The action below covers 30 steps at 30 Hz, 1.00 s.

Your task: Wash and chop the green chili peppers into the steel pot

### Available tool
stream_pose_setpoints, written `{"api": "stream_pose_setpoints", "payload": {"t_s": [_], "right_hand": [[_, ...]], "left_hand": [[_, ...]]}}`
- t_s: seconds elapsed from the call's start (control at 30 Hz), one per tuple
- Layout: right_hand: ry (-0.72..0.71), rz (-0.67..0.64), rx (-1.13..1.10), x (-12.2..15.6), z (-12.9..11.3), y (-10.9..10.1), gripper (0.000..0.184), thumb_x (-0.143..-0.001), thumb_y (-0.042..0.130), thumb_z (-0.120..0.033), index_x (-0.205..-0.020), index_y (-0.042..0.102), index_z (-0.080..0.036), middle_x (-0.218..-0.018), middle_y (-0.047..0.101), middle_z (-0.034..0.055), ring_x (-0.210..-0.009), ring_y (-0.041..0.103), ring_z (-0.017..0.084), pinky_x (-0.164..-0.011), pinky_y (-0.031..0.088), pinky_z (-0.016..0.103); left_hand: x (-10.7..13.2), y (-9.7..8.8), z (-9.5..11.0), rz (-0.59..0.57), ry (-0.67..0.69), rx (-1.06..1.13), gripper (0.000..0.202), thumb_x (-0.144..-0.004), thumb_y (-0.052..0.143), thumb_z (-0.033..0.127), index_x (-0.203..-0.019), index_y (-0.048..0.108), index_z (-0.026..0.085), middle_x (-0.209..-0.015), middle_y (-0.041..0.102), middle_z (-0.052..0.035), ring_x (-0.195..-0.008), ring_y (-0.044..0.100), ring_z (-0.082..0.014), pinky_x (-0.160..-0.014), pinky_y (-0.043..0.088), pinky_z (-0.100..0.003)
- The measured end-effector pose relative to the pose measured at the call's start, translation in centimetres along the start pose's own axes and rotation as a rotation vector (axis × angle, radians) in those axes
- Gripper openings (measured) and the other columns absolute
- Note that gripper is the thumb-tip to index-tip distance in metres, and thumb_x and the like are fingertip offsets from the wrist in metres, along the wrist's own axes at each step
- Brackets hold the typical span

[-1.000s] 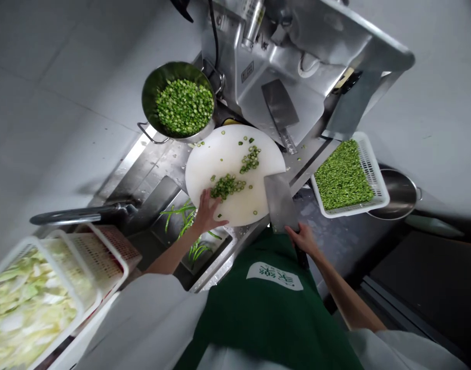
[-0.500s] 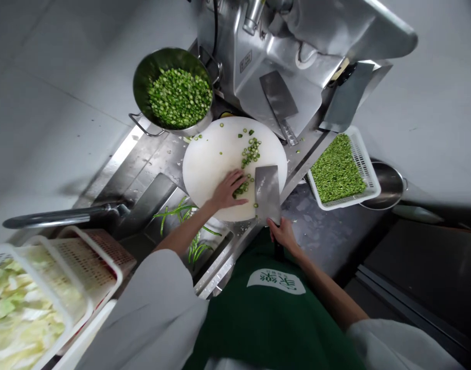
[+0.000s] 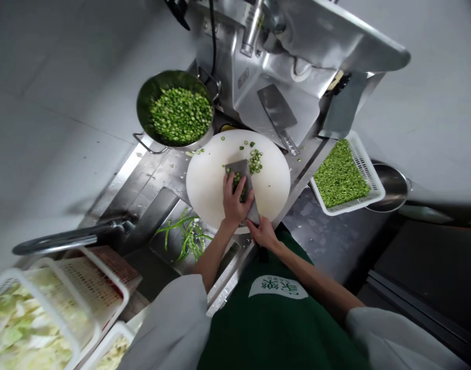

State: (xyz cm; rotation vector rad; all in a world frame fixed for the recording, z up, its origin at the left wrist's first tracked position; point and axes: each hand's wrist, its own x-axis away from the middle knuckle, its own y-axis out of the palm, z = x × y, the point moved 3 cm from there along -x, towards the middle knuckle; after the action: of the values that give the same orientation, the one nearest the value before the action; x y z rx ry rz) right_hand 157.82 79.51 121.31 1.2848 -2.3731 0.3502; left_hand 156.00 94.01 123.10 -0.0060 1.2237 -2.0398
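Observation:
A round white cutting board [image 3: 208,177] lies on the steel counter with chopped green bean pieces [image 3: 254,161] scattered on it. My right hand [image 3: 263,234] grips the handle of a cleaver [image 3: 241,169], whose blade lies nearly flat on the board with green pieces on it. My left hand [image 3: 235,200] rests on top of the blade, fingers cupped over the pieces and pressing them against it.
A steel pot [image 3: 150,95] of chopped greens stands beyond the board. A white basket [image 3: 374,180] of chopped greens sits to the right, over a steel bowl [image 3: 393,185]. Whole green beans [image 3: 185,236] lie in the sink. Baskets of cabbage [image 3: 23,313] are at the left. Another cleaver [image 3: 276,110] rests on the machine.
The cleaver slid left across the board under the pile of pieces. My left hand swept the pieces onto the blade and now covers them.

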Motion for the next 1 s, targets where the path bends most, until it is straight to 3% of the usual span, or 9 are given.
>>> {"api": "stream_pose_setpoints", "payload": {"t_s": [0.13, 0.27, 0.43, 0.5, 0.6, 0.7, 0.77, 0.87, 1.0], "right_hand": [[-0.160, -0.109, 0.059, -7.0, -8.5, 1.6, 0.021, -0.089, 0.056, -0.035, -0.075, 0.046, -0.022, -0.041, 0.050, -0.0064, -0.034, 0.050, 0.011, -0.037, 0.037, 0.018], [-0.202, -0.139, 0.058, -12.3, -15.0, 2.2, 0.017, -0.089, 0.059, -0.031, -0.083, 0.046, -0.022, -0.041, 0.048, -0.0091, -0.032, 0.050, 0.011, -0.036, 0.036, 0.018], [-0.187, -0.050, 0.223, -9.3, -13.6, -2.6, 0.019, -0.090, 0.052, -0.038, -0.081, 0.047, -0.022, -0.041, 0.048, -0.0070, -0.034, 0.050, 0.013, -0.039, 0.036, 0.021], [-0.130, 0.044, 0.378, -6.7, -11.1, -6.1, 0.022, -0.092, 0.049, -0.042, -0.083, 0.049, -0.022, -0.046, 0.053, -0.0041, -0.039, 0.053, 0.015, -0.043, 0.037, 0.023], [-0.109, 0.228, 0.793, -3.6, -8.5, -11.6, 0.022, -0.092, 0.050, -0.041, -0.084, 0.054, -0.021, -0.060, 0.064, 0.0048, -0.055, 0.062, 0.020, -0.052, 0.037, 0.027], [-0.022, 0.264, 1.179, -2.4, -7.6, -15.5, 0.022, -0.096, 0.046, -0.035, -0.091, 0.059, -0.018, -0.067, 0.068, 0.0099, -0.060, 0.064, 0.022, -0.056, 0.034, 0.029], [0.032, 0.241, 1.337, -2.9, -7.7, -16.7, 0.026, -0.099, 0.042, -0.032, -0.098, 0.062, -0.015, -0.071, 0.070, 0.0119, -0.062, 0.065, 0.023, -0.058, 0.034, 0.029], [0.059, 0.214, 1.452, -4.8, -8.3, -16.9, 0.028, -0.102, 0.039, -0.030, -0.107, 0.061, -0.014, -0.082, 0.073, 0.0155, -0.071, 0.070, 0.025, -0.062, 0.038, 0.029], [0.026, 0.171, 1.493, -7.6, -8.9, -14.9, 0.026, -0.101, 0.038, -0.019, -0.116, 0.058, -0.012, -0.093, 0.074, 0.0178, -0.081, 0.073, 0.028, -0.067, 0.045, 0.031]], "left_hand": [[-8.8, -5.0, -3.3, 0.104, -0.019, -0.027, 0.045, -0.100, 0.050, 0.050, -0.133, 0.063, 0.023, -0.157, 0.041, -0.0098, -0.153, 0.027, -0.0294, -0.127, 0.023, -0.052], [-18.9, -7.9, -9.5, 0.209, -0.037, -0.014, 0.047, -0.103, 0.043, 0.051, -0.129, 0.064, 0.018, -0.147, 0.050, -0.0130, -0.145, 0.040, -0.0281, -0.125, 0.028, -0.049], [-27.0, -9.0, -16.1, 0.182, -0.059, -0.027, 0.043, -0.100, 0.048, 0.049, -0.108, 0.071, 0.013, -0.119, 0.067, -0.0154, -0.123, 0.059, -0.0271, -0.116, 0.040, -0.047], [-25.8, -9.8, -16.4, 0.245, -0.056, -0.038, 0.043, -0.101, 0.045, 0.047, -0.109, 0.070, 0.014, -0.120, 0.067, -0.0154, -0.123, 0.059, -0.0263, -0.115, 0.041, -0.046], [-18.6, -10.2, -15.5, 0.347, -0.043, -0.024, 0.044, -0.104, 0.034, 0.043, -0.117, 0.067, 0.017, -0.124, 0.065, -0.0138, -0.125, 0.058, -0.0246, -0.115, 0.042, -0.047], [-10.1, -7.9, -14.5, 0.193, -0.048, -0.032, 0.043, -0.102, 0.038, 0.047, -0.119, 0.066, 0.019, -0.120, 0.066, -0.0151, -0.125, 0.058, -0.0273, -0.112, 0.045, -0.049], [-6.5, -5.3, -14.3, 0.091, -0.096, -0.067, 0.049, -0.099, 0.045, 0.052, -0.131, 0.061, 0.018, -0.139, 0.057, -0.0179, -0.137, 0.048, -0.0317, -0.117, 0.039, -0.054], [-5.7, -1.0, -13.8, 0.001, -0.180, -0.135, 0.067, -0.094, 0.052, 0.059, -0.147, 0.048, 0.018, -0.163, 0.031, -0.0192, -0.153, 0.022, -0.0392, -0.123, 0.020, -0.065], [-8.5, 2.7, -12.2, -0.028, -0.144, -0.128, 0.068, -0.096, 0.048, 0.056, -0.151, 0.043, 0.016, -0.164, 0.030, -0.0201, -0.156, 0.016, -0.0371, -0.123, 0.016, -0.066]]}}
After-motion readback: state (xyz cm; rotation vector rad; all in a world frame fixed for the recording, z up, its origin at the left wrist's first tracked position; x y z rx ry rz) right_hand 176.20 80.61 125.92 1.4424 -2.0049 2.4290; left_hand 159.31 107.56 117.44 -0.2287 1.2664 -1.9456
